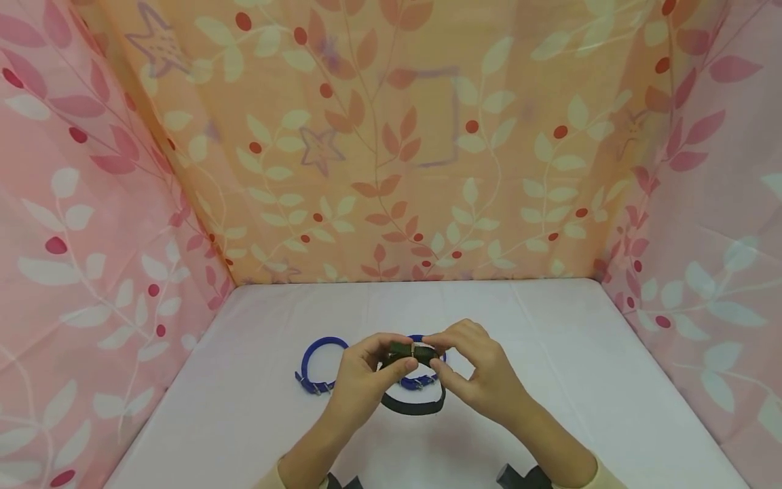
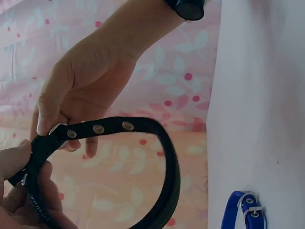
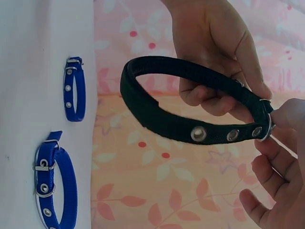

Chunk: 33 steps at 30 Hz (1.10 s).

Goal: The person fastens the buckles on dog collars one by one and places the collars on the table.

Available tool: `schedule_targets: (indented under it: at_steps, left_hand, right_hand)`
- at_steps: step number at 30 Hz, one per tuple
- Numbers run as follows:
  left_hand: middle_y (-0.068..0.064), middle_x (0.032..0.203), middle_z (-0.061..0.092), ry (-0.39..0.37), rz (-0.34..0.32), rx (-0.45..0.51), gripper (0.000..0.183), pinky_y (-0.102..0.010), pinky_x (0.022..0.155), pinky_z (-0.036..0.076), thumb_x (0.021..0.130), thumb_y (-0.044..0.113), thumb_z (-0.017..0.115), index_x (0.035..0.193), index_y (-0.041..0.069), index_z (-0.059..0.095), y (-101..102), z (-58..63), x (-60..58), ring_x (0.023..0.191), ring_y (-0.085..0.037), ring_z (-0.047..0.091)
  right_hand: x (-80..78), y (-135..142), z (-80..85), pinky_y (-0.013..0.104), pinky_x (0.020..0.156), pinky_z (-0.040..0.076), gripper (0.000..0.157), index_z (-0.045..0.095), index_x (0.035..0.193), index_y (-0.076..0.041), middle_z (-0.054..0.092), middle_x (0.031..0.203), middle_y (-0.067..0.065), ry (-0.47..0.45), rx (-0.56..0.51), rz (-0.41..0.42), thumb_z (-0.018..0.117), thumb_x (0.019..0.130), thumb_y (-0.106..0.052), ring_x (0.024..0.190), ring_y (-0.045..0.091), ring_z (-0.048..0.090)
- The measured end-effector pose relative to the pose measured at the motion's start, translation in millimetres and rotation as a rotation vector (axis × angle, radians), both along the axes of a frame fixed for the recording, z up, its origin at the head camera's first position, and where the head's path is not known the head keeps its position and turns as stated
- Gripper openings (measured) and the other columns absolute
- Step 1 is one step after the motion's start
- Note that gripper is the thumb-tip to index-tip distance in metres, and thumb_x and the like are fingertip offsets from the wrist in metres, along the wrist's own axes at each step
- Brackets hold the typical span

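Note:
Both hands hold a dark green collar (image 1: 413, 408) up above the table, bent into a loop with metal eyelets along its strap. In the head view, my left hand (image 1: 364, 377) pinches it by the buckle end between thumb and fingers. My right hand (image 1: 482, 367) pinches the strap on the other side of the metal fitting. The right wrist view shows the collar (image 3: 136, 100) closed round, its strap end at the buckle, partly hidden by fingers. Behind it, a blue collar (image 1: 418, 383) lies on the table, partly covered by the hands.
Another blue collar (image 1: 315, 388) lies to the left on the white tabletop (image 1: 244, 380). Both blue collars have silver buckles and eyelets. Patterned cloth walls (image 1: 391, 170) enclose the table at the back and both sides. Dark device parts (image 1: 519, 477) show near the wrists.

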<state>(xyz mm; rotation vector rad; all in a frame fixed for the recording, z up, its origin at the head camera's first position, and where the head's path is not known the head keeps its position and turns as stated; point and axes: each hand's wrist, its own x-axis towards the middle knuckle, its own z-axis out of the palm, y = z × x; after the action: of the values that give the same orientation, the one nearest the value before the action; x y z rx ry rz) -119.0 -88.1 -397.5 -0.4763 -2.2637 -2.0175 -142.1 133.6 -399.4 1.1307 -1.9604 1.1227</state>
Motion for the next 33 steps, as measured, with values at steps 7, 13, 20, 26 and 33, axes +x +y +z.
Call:
schedule_targets:
  at_steps: [7, 13, 20, 26, 33]
  left_hand:
    - [0.003, 0.100, 0.073, 0.033, 0.045, -0.080, 0.018, -0.026, 0.072, 0.053, 0.090, 0.027, 0.080, 0.108, 0.025, 0.076, -0.8, 0.9, -1.0, 0.091, -0.028, 0.058]
    - [0.008, 0.102, 0.073, 0.027, 0.039, -0.098, 0.018, -0.033, 0.086, 0.051, 0.090, 0.029, 0.080, 0.108, 0.030, 0.076, -0.5, -0.6, -0.1, 0.099, -0.025, 0.059]
    - [0.012, 0.102, 0.073, 0.071, 0.101, -0.150, 0.017, -0.038, 0.084, 0.044, 0.090, 0.029, 0.080, 0.107, 0.031, 0.076, 0.2, 0.1, 0.5, 0.100, -0.026, 0.055]
    - [0.011, 0.102, 0.073, 0.108, 0.108, -0.111, 0.019, -0.037, 0.087, 0.046, 0.089, 0.025, 0.080, 0.107, 0.029, 0.076, -1.0, 3.2, 1.5, 0.103, -0.027, 0.058]
    - [0.005, 0.103, 0.075, 0.169, 0.111, -0.037, 0.020, -0.043, 0.095, 0.046, 0.089, 0.020, 0.080, 0.108, 0.021, 0.076, -3.9, 4.8, 0.4, 0.097, -0.020, 0.061]
  right_hand:
    - [1.6, 0.4, -0.3, 0.026, 0.092, 0.048, 0.044, 0.069, 0.121, -0.018, 0.070, 0.104, -0.009, -0.072, -0.013, -0.035, 0.083, 0.082, -0.003, 0.098, 0.011, 0.062]
    - [4.4, -1.5, -3.2, 0.031, 0.095, 0.049, 0.047, 0.067, 0.125, -0.021, 0.070, 0.111, -0.008, -0.124, 0.034, -0.057, 0.086, 0.083, -0.012, 0.106, 0.012, 0.061]
    - [6.0, -1.1, -1.5, 0.032, 0.091, 0.049, 0.045, 0.068, 0.122, -0.018, 0.070, 0.110, -0.009, -0.163, 0.008, -0.092, 0.087, 0.082, -0.010, 0.102, 0.012, 0.063]
    - [5.9, 0.4, -2.6, 0.032, 0.090, 0.050, 0.045, 0.068, 0.124, -0.020, 0.070, 0.108, -0.012, -0.225, 0.005, -0.119, 0.086, 0.083, -0.013, 0.103, 0.010, 0.063]
    - [5.8, 0.8, 0.4, 0.040, 0.099, 0.050, 0.052, 0.064, 0.130, -0.019, 0.072, 0.100, -0.012, -0.262, -0.031, -0.114, 0.086, 0.084, -0.012, 0.107, 0.015, 0.066]
